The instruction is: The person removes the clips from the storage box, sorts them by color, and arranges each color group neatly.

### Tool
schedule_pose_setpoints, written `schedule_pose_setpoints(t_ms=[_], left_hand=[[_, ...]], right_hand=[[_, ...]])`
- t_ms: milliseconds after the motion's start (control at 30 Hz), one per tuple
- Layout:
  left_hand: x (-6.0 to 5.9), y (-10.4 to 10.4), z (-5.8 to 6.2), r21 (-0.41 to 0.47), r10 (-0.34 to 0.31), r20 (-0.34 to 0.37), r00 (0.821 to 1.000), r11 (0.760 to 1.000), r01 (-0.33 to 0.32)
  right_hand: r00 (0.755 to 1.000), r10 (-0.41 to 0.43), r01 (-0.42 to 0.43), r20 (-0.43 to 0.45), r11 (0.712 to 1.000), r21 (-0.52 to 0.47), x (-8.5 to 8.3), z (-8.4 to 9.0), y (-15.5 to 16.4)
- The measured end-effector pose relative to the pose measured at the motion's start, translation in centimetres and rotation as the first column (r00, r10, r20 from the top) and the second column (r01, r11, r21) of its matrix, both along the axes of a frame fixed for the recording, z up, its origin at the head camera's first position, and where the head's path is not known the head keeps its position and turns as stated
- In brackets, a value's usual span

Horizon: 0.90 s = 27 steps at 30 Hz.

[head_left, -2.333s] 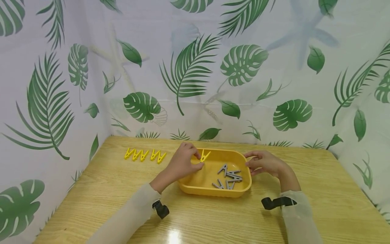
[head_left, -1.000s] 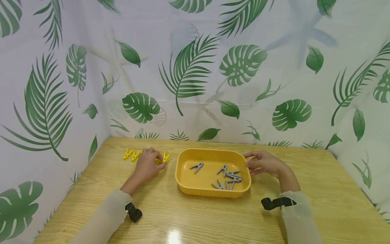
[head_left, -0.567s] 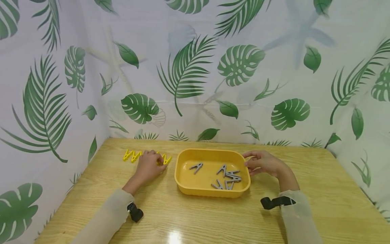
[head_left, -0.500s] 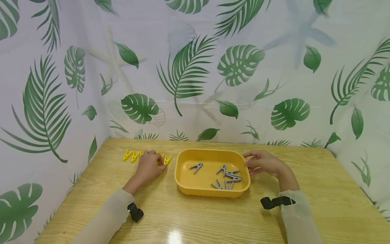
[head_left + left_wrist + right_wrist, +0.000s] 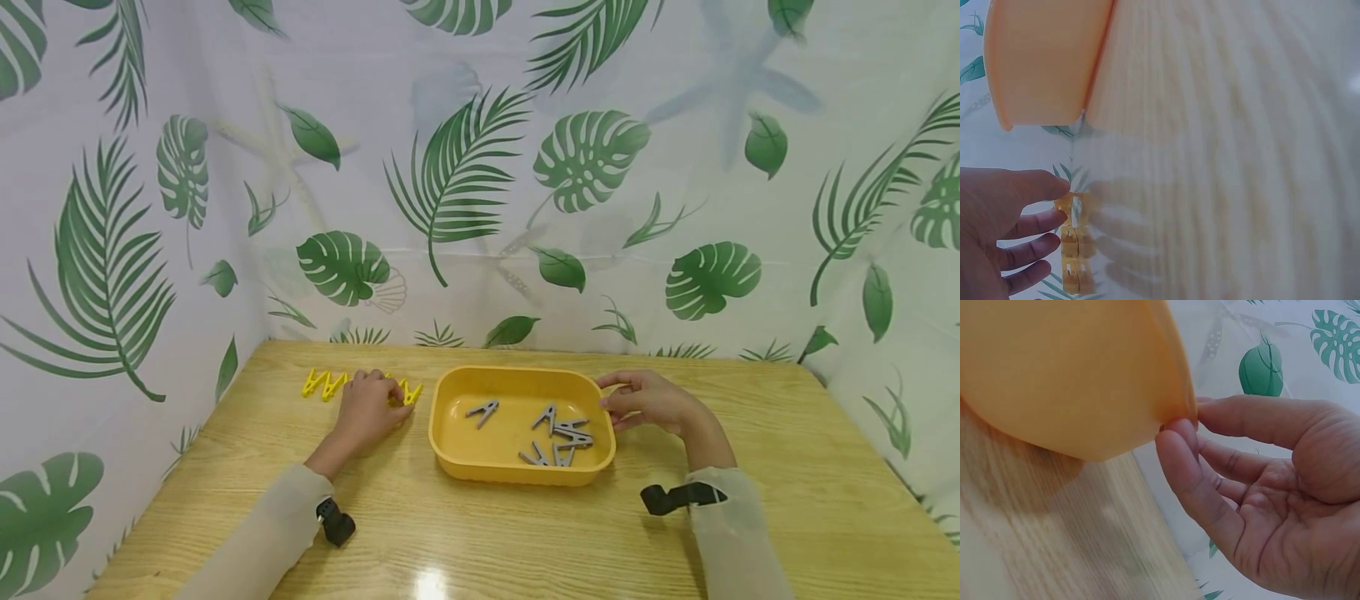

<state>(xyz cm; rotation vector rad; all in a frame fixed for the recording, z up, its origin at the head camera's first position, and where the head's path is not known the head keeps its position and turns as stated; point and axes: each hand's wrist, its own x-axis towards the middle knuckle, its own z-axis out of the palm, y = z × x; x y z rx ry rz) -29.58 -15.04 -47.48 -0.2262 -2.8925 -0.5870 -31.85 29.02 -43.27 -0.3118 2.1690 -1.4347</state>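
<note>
Left hand [image 5: 367,410] is laid palm down over a row of yellow clothespins [image 5: 324,383] on the far left part of the wooden table [image 5: 480,533]. In the left wrist view its fingers [image 5: 1029,224] are seen only slightly bent, with the thumb and forefinger tips touching the nearest pin [image 5: 1070,206] of the row; whether that pin is actually pinched cannot be told. Part of the row is covered by the hand in the head view, with pins showing to its left and one [image 5: 411,392] to its right.

Just right of the row, a yellow plastic tub [image 5: 450,454] is placed at the middle of the table. Several grey clothespins [image 5: 558,433] are scattered inside it, most of them toward its right end and one [image 5: 482,410] apart toward the left.

The tub's right rim is pinched by the right hand [image 5: 651,402]; in the right wrist view the rim is seen caught between thumb and forefinger, while the other fingers are loosely curled behind.

Pale sleeves are worn on both forearms, and a black wrist-mounted camera [image 5: 678,497] is strapped at each cuff. The table is enclosed on three sides by a white curtain [image 5: 480,167] printed with green leaves.
</note>
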Motion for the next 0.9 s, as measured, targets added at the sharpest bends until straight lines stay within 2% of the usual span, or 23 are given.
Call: schedule_pose_setpoints(t_ms=[267, 433, 700, 900], left_hand=[[0.1, 0.0, 0.0, 0.005, 0.003, -0.008, 1.0, 1.0, -0.003], [0.2, -0.1, 0.1, 0.042, 0.008, -0.035, 0.999, 0.999, -0.006], [0.3, 0.8, 1.4, 0.111, -0.024, -0.107, 0.994, 0.993, 0.036], [0.3, 1.9, 2.5, 0.177, -0.047, -0.111, 0.993, 0.982, 0.067]], right_hand=[[1.0, 0.002, -0.002, 0.005, 1.0, -0.014, 0.0, 0.0, 0.1], [1.0, 0.004, -0.004, 0.004, 1.0, -0.015, 0.0, -0.1, 0.0], [1.0, -0.005, 0.005, -0.002, 1.0, 0.008, -0.2, -0.1, 0.1], [1.0, 0.003, -0.003, -0.001, 1.0, -0.004, -0.2, -0.2, 0.1]])
